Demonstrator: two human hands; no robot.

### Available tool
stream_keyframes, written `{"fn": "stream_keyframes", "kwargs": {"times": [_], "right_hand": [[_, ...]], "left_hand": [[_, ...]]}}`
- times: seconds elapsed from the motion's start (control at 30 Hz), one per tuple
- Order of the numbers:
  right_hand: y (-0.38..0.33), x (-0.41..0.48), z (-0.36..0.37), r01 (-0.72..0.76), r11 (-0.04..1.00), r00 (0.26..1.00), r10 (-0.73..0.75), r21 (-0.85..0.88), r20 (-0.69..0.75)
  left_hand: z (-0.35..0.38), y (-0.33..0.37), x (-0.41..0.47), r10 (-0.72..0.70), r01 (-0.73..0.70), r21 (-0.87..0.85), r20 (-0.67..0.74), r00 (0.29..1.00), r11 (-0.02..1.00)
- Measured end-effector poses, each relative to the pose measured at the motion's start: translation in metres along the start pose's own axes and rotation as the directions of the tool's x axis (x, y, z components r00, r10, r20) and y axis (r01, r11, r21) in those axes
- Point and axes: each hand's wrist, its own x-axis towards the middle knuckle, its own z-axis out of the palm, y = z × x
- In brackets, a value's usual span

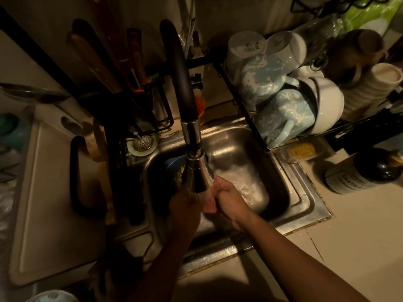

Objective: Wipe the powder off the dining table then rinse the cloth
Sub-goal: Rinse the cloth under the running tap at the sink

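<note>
While water runs from the tap (197, 171) in the middle of the frame, both hands meet under it above the sink (290, 188). The left hand (185, 205) and right hand (229, 198) each grip tight on a small pinkish cloth (209, 203).

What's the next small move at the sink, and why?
Probably keep squeezing the cloth under the faucet. Both the left hand and right hand are closed together on it over the sink, water is running onto them, and little of the cloth shows, so how clean it is can't be judged.
</note>
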Motion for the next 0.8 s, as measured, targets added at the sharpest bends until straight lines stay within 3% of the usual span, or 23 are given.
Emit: {"fn": "stream_keyframes", "kwargs": {"times": [0.07, 0.2, 0.3, 0.47, 0.6, 0.7, 0.8], "right_hand": [[-0.006, -0.006, -0.003, -0.109, 0.994, 0.992, 0.11, -0.009, 0.064], [-0.01, -0.011, -0.011, -0.293, 0.947, 0.935, 0.312, -0.131, 0.167], [-0.005, -0.018, -0.011, -0.339, 0.937, 0.926, 0.315, 0.09, 0.207], [0.001, -0.016, -0.005, -0.236, 0.95, 0.971, 0.22, 0.205, 0.095], [0.007, -0.011, -0.005, -0.022, 0.999, 0.999, 0.023, 0.048, -0.029], [0.012, -0.009, -0.011, 0.157, 0.981, 0.986, -0.161, -0.116, -0.033], [0.02, -0.004, -0.013, 0.213, 0.956, 0.972, -0.229, -0.199, -0.056]], "left_hand": [[-0.001, 0.007, -0.001, -0.078, 0.066, -0.128, -0.089, 0.993, 0.99], [-0.012, 0.017, -0.007, 0.032, -0.043, -0.103, -0.108, 0.994, 0.994], [-0.015, 0.011, 0.0, 0.012, -0.033, -0.154, -0.135, 0.991, 0.988], [-0.01, 0.002, -0.007, 0.014, -0.017, -0.235, -0.016, 1.0, 0.972], [-0.004, -0.013, -0.01, 0.029, -0.015, -0.25, 0.05, 0.998, 0.968], [-0.003, -0.015, -0.007, 0.039, -0.027, -0.188, 0.057, 0.998, 0.982], [-0.003, -0.012, -0.007, 0.06, -0.053, -0.092, 0.065, 0.996, 0.994]]}}
